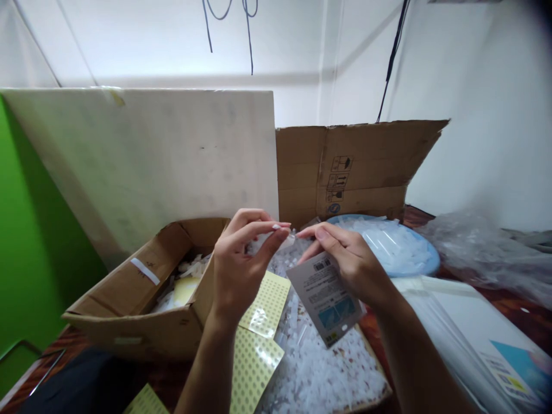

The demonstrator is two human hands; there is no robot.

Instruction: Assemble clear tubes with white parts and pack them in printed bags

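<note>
My left hand [241, 259] pinches a small white piece [276, 227] between thumb and fingertips. A small translucent bit [288, 240] shows just beside those fingertips, its exact kind too small to make out. Close by on the right, my right hand [345, 253] grips a printed card [325, 299] with a barcode, lines of text and blue pictures. Its index finger reaches toward the left fingertips. Under both hands spreads a shallow tray of small white translucent pieces [319, 368]. Yellow sheets of round dot stickers [267, 302] overlap the tray's left side, partly behind my left forearm.
An open cardboard box [129, 325] with scraps stands left. A blue basin [425, 267] of clear plastic pieces sits behind right, near crumpled clear plastic [478, 247]. Stacked white printed packs [470, 333] lie right. A cardboard panel [366, 172] and white board [150, 167] rise behind.
</note>
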